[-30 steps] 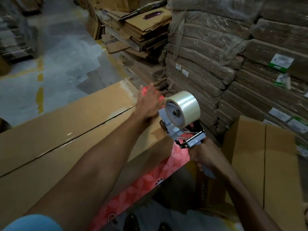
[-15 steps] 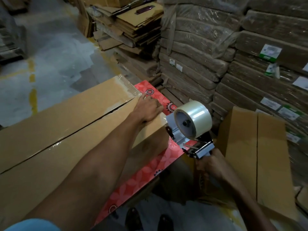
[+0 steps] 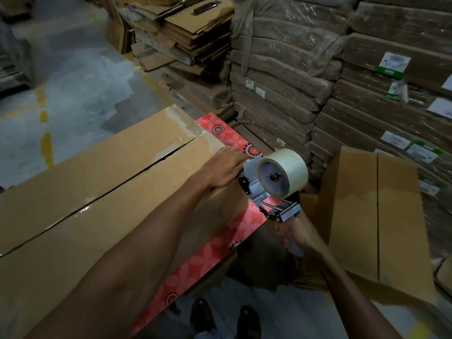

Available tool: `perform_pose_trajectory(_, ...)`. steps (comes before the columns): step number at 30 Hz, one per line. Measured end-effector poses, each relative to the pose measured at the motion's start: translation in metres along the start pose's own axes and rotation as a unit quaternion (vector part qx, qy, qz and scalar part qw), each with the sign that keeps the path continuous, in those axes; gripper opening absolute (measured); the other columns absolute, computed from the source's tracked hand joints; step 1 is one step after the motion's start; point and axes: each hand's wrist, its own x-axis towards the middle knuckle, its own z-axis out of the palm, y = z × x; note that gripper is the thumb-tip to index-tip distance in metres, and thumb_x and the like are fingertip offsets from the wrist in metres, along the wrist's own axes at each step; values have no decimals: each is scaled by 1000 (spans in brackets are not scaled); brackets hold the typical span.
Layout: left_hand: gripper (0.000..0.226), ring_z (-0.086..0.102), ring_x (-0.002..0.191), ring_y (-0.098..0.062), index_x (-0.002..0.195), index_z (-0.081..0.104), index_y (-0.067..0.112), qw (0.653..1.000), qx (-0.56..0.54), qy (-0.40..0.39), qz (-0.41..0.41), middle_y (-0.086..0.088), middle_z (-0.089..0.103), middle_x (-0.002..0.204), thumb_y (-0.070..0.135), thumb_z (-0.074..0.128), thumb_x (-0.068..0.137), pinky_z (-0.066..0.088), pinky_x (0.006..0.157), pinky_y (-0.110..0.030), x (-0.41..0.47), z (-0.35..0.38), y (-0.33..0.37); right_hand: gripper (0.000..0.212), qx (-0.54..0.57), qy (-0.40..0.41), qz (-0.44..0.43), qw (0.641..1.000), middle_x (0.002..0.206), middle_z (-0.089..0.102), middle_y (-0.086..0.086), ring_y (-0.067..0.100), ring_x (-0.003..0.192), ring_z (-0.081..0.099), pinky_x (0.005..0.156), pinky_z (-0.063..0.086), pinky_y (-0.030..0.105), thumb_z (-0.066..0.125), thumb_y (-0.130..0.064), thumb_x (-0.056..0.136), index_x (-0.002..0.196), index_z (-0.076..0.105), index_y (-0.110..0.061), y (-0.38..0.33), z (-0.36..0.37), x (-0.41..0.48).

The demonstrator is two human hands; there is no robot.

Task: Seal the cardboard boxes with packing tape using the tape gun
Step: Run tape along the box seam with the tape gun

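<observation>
Two-handed: pressing long brown cardboard box [image 3: 97, 192] with flat left hand [image 3: 225, 167], fingers released; clenching right hand [image 3: 296, 232] round grey metal tape gun [image 3: 276, 182].

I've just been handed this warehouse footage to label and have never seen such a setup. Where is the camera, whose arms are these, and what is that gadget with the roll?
There is no machine here: these are a person's two bare arms. Every picture comes from one wide-angle camera worn on their head, looking forward and down, so the arms reach in from the bottom edge. The left hand rests flat on the end of a long cardboard box, which lies on a red flowered surface. The right hand grips the handle of a tape gun, a holder carrying a roll of clear tape, held close to the box's end. A second box stands to the right, with wrapped stacks of flat cartons behind.
</observation>
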Motion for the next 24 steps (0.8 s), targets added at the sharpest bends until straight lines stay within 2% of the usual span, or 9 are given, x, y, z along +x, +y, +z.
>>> perform_pose_trajectory(2,50,52,89,-24,106,63,10,1000,11,16,10,-7,62,95,40,23,104,39,89,-39,-2,4,3,26,71,-2,80,994,57,44,8,20,47,40,50,34,28,47,9,82,64,51,-8,5,12,-6)
perform_pose_trajectory(6,46,49,84,-18,97,63,18,999,31,8,10,1,58,86,49,30,106,38,90,-37,-3,-2,8,24,69,23,156,985,56,39,8,20,48,36,48,29,26,47,10,83,64,49,-5,43,25,-14)
perform_pose_trajectory(9,39,56,97,-18,108,69,27,999,49,-11,-6,1,67,100,57,48,96,39,97,-38,2,2,7,15,87,79,126,985,59,51,7,20,53,48,51,40,30,58,-2,85,72,56,-7,57,23,-3)
perform_pose_trajectory(12,27,59,97,-20,102,74,26,1000,20,10,-17,0,71,99,44,61,86,41,96,-39,-2,5,17,18,77,158,93,980,65,54,7,18,57,52,52,43,25,58,-8,90,72,57,-8,45,11,29)
perform_pose_trajectory(15,21,56,95,-17,98,77,20,998,15,44,-37,1,72,99,35,70,85,40,94,-34,-16,11,27,1,-16,155,17,988,75,58,3,17,64,53,56,40,28,63,-10,85,85,63,-11,18,0,62)
perform_pose_trajectory(17,21,55,96,-15,99,76,20,997,19,68,-43,2,72,100,36,73,86,39,93,-32,-26,15,30,20,-107,144,17,984,86,59,5,18,73,56,56,38,27,69,-11,82,101,62,-8,10,-2,84)
perform_pose_trajectory(19,24,56,104,-18,104,74,22,997,23,63,-36,1,71,106,39,74,87,38,99,-33,-30,14,33,29,-210,152,22,965,96,62,9,25,85,61,62,45,30,74,-13,79,104,62,-6,8,-1,105)
perform_pose_trajectory(21,32,52,119,-18,114,71,23,999,17,36,-20,-1,67,120,43,69,90,31,112,-36,-30,10,34,30,-287,134,26,948,105,68,15,29,94,65,70,49,33,75,-14,78,104,65,-2,10,2,124)
perform_pose_trajectory(24,55,32,144,-18,137,56,23,1000,6,16,-21,-3,46,151,59,50,96,13,123,-38,-32,1,26,28,-362,101,25,927,114,68,19,32,103,64,71,41,26,69,-11,85,109,66,1,15,8,136)
